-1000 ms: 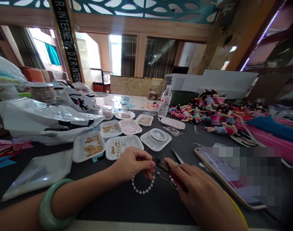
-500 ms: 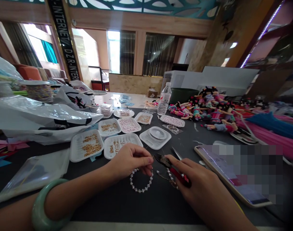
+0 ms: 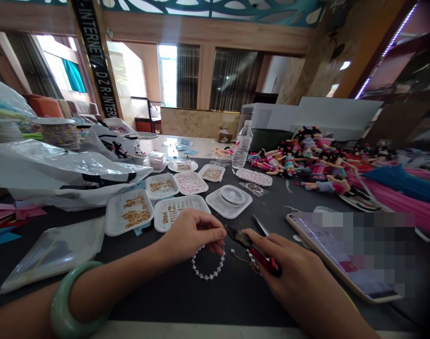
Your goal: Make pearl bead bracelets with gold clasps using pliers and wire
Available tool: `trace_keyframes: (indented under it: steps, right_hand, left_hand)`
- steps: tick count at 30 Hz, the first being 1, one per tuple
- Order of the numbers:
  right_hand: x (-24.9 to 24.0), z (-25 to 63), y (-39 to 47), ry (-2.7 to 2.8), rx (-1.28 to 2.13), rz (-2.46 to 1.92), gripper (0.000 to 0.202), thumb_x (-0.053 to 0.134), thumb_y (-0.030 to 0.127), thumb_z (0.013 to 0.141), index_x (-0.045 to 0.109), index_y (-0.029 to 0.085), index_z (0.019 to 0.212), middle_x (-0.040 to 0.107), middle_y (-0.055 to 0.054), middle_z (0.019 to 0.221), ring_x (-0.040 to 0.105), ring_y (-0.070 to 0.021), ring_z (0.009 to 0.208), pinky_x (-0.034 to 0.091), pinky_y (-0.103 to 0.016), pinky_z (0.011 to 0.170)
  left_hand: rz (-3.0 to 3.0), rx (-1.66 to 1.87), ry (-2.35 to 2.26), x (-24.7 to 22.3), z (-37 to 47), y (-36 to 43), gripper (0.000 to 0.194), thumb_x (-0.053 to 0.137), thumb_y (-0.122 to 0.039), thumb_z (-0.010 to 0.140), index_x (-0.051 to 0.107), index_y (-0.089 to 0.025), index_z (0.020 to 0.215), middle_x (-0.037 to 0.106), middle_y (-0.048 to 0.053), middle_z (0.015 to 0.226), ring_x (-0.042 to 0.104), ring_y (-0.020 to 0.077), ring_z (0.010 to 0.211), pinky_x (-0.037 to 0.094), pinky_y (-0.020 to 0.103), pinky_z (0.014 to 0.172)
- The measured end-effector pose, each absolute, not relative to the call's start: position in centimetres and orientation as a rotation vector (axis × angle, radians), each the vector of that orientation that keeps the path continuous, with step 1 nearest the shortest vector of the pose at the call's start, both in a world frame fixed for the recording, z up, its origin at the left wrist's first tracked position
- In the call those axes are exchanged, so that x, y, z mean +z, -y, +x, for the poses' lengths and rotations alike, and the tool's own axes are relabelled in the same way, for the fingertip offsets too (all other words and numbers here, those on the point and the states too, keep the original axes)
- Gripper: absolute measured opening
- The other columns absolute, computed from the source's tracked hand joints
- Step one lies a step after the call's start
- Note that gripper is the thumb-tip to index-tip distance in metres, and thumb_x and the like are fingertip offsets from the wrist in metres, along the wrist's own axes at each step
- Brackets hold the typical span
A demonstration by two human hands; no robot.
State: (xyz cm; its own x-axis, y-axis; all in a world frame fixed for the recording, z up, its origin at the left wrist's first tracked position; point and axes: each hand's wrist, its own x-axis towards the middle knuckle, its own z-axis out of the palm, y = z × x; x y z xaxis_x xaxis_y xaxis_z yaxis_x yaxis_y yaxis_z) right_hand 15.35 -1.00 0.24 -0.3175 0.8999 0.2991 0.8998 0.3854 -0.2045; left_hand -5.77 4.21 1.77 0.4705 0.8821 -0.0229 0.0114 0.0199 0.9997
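Between its thumb and fingers my left hand pinches one end of a silvery beaded bracelet, whose loop hangs below the fingertips. My right hand is wrapped round red-handled pliers. Their dark jaws point left and meet the tips of my left fingers; whether they grip the bracelet's end is too small to tell. Partly behind the pliers, a second beaded strand with a thin chain lies on the dark mat. Tweezers lie just beyond my right hand.
White trays of gold findings and pink beads stand beyond my hands, with a spool on another tray. A phone lies right, clear plastic bags left. Farther back are a water bottle and piled dolls.
The view has shifted very slightly. Both hands keep nearly the same pose, with the pliers' jaws still at my left fingertips.
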Motion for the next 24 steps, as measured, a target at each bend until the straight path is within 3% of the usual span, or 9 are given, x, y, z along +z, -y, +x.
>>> trace_keyframes:
  steps: [13, 24]
  right_hand:
    - [0.63, 15.39, 0.96, 2.291, -0.147, -1.580, 0.045, 0.052, 0.018, 0.080, 0.060, 0.026, 0.123, 0.069, -0.006, 0.086, 0.068, -0.0221, 0.072, 0.054, -0.033, 0.063]
    - [0.94, 15.16, 1.01, 2.312, -0.057, -1.620, 0.045, 0.053, 0.017, 0.080, 0.059, 0.029, 0.124, 0.069, -0.003, 0.084, 0.068, -0.0215, 0.071, 0.053, -0.032, 0.059]
  left_hand:
    - [1.883, 0.878, -1.060, 2.48, -6.03, -3.35, 0.012, 0.062, -0.021, 0.078, 0.069, -0.012, 0.073, 0.068, 0.003, 0.062, 0.066, 0.0134, 0.059, 0.049, 0.020, 0.057]
    - [2.203, 0.880, -1.088, 2.58, -6.14, -3.26, 0.013, 0.061, -0.022, 0.080, 0.069, -0.013, 0.075, 0.070, 0.003, 0.064, 0.063, 0.0132, 0.059, 0.044, 0.021, 0.056]
